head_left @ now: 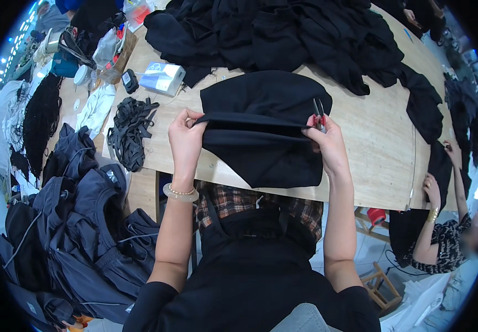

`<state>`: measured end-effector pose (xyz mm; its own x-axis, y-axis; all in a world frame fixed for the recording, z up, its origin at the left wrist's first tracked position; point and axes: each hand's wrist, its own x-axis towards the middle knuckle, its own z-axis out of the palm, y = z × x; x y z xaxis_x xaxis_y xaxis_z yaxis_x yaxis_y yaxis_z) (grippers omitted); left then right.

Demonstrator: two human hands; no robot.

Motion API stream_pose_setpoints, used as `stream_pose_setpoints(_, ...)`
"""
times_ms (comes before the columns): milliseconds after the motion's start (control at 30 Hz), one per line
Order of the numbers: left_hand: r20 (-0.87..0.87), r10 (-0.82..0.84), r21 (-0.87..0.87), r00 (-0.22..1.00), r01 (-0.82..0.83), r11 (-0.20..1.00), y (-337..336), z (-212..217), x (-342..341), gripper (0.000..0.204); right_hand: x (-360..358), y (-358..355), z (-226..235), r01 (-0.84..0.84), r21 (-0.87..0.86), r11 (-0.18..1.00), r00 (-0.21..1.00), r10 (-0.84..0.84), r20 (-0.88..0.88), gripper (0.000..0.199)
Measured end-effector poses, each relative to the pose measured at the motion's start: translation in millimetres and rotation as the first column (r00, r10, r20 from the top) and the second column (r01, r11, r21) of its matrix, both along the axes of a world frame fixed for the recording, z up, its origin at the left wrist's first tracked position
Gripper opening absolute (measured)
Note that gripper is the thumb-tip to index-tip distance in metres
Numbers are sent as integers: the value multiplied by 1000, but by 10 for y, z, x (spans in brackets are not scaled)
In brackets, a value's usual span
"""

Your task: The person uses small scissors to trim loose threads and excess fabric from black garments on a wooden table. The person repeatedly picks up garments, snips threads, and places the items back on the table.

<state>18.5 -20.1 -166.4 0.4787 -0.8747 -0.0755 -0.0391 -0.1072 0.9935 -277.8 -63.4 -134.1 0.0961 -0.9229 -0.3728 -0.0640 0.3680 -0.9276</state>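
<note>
A black piece of fabric (266, 91) is stretched between my two hands over the near edge of the table, with a long fold running across its middle. My left hand (186, 138) pinches the fold's left end; a bracelet circles that wrist. At the other end, my right hand (330, 143) grips the cloth between thumb and fingers. The same hand also keeps a small pair of thread snips (319, 110) with red on the handle, blades pointing away from me. The cloth's lower part hangs over the table edge.
A big heap of black garments (272, 39) covers the table's far side. Left are dark fabric strips (132, 133), a tissue pack (162, 78), a black box (130, 81) and piled dark grey garments (84, 221). At right, a co-worker's hands (431, 188) handle black cloth.
</note>
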Motion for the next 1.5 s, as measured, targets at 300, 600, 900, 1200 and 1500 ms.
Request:
stream_pose_setpoints(300, 803, 5, 178, 596, -248, 952, 278, -295, 803, 35, -404, 22, -135, 53, -250, 967, 994, -75, -82, 25)
stream_pose_setpoints(600, 505, -521, 344, 688, 393, 853, 695, -27, -303, 36, -807, 589, -929, 194, -74, 978, 922, -208, -326, 27)
stream_pose_setpoints(900, 459, -425, 252, 780, 345, 904, 553, 51, -295, 12, -834, 354, -488, 170, -51, 984, 979, -175, -109, 20)
stream_pose_setpoints(1200, -72, -122, -210, 990, 105, 972, -166, 968, 701, 7, -953, -458, 588, 185, -460, 868, 974, -101, 201, 12)
stream_pose_setpoints(1500, -169, -233, -380, 958, 155, 912, -256, 1376, 739, 10, -938, -485, 1106, 210, -485, 849, 944, -48, 325, 14)
